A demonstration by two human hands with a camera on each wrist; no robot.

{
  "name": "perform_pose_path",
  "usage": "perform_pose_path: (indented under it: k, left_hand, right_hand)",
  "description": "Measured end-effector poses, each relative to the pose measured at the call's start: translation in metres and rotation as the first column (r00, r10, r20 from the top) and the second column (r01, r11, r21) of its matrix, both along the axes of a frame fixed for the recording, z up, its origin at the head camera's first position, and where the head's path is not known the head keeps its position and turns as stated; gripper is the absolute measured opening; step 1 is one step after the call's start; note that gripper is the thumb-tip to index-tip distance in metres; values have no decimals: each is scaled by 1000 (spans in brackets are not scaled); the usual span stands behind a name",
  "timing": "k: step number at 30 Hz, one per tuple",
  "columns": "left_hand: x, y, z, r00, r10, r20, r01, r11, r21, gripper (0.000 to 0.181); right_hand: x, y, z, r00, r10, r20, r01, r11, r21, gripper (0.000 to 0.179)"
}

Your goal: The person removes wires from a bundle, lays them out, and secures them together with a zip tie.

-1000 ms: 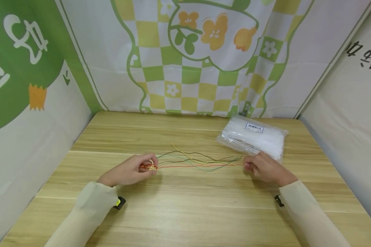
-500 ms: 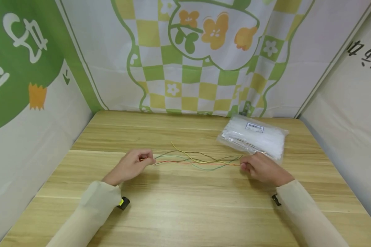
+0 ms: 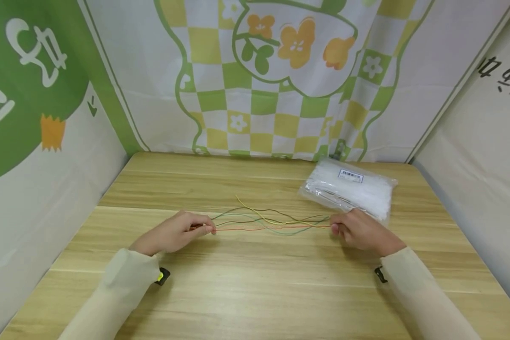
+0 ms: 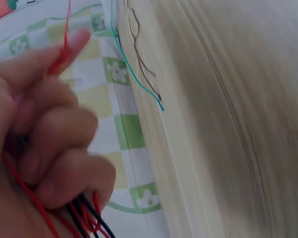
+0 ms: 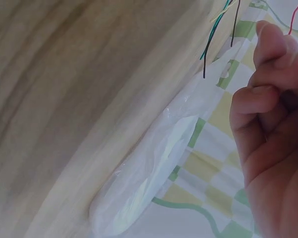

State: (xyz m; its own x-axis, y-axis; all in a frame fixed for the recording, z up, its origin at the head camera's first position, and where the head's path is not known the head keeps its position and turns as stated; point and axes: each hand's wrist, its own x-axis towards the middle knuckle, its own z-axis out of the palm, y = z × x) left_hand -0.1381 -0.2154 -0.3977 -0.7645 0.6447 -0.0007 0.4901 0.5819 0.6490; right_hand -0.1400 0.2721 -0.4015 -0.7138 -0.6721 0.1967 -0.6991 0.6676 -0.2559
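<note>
A thin red wire (image 3: 238, 230) runs nearly straight between the two hands, low over the table. My left hand (image 3: 174, 233) grips its left part; in the left wrist view the curled fingers enclose more red wire (image 4: 27, 191) and black wires (image 4: 92, 210), whose ends hang below the palm. One red strand crosses the extended index finger. At the other end, my right hand (image 3: 367, 231) pinches the red wire's tip between thumb and index finger, its other fingers curled. Behind the red wire lie a yellow wire (image 3: 250, 208), a green wire (image 3: 289, 234) and dark brown wires (image 3: 272, 210).
Just beyond my right hand lies a clear plastic bag (image 3: 316, 186) packed with thin white strips and bearing a barcode label (image 3: 351, 175). Printed cloth (image 3: 261, 101) hangs behind the wooden table (image 3: 255, 293), with more cloth at both sides.
My left hand shifted up with the red wire slackening, then came back down and left, and the wire is straighter now. The right hand moved slightly left, keeping its pinch.
</note>
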Motion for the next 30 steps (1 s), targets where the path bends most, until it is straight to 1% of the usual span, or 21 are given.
perform_pose_path:
  k: [3, 6, 9, 11, 12, 14, 16, 17, 20, 22, 24, 27, 30]
  left_hand:
    - [2, -1, 0, 995, -62, -78, 56, 996, -67, 19]
    - [4, 2, 2, 982, -88, -166, 68, 990, -127, 26]
    - [6, 6, 4, 962, -84, -260, 32, 980, -195, 35]
    - [8, 9, 5, 943, -78, -323, -2, 970, -241, 39]
    - [8, 9, 5, 934, -77, -349, -18, 965, -260, 40]
    - [9, 9, 5, 924, -75, -376, -33, 962, -271, 41]
    - [8, 8, 4, 920, -72, -385, -30, 968, -251, 43]
    - [8, 8, 5, 921, -69, -383, -25, 972, -235, 44]
    - [7, 5, 4, 928, -52, -369, -15, 985, -175, 48]
    - [6, 4, 3, 933, -46, -357, -3, 991, -137, 51]
    - [5, 3, 2, 942, -43, -334, 7, 994, -108, 51]
    - [2, 1, 0, 962, -43, -270, 25, 997, -70, 45]
    - [0, -1, -1, 978, -46, -203, 35, 998, -57, 39]
  right_hand:
    - [0, 1, 0, 1000, 2, -9, -2, 1000, 0, 35]
    - [-1, 2, 0, 1000, 5, -21, -5, 1000, -7, 35]
    - [-2, 3, 0, 1000, 9, -22, -9, 1000, -4, 35]
    - [-2, 3, 0, 1000, 14, -20, -14, 1000, -2, 35]
    - [-3, 3, 0, 1000, 16, -19, -16, 1000, 0, 35]
    - [-3, 3, -1, 999, 22, -26, -22, 1000, -3, 36]
    - [-4, 4, -2, 999, 28, -43, -28, 1000, -9, 36]
    - [-4, 5, -2, 998, 29, -52, -30, 1000, -10, 37]
    - [-5, 7, -2, 997, 32, -68, -33, 999, -13, 37]
    - [-5, 7, -2, 997, 32, -64, -34, 999, -17, 37]
    - [-5, 8, -2, 998, 35, -57, -36, 999, -22, 38]
    - [-5, 8, -2, 998, 39, -49, -40, 999, -27, 38]
    - [-6, 9, -3, 998, 41, -55, -42, 999, -24, 38]
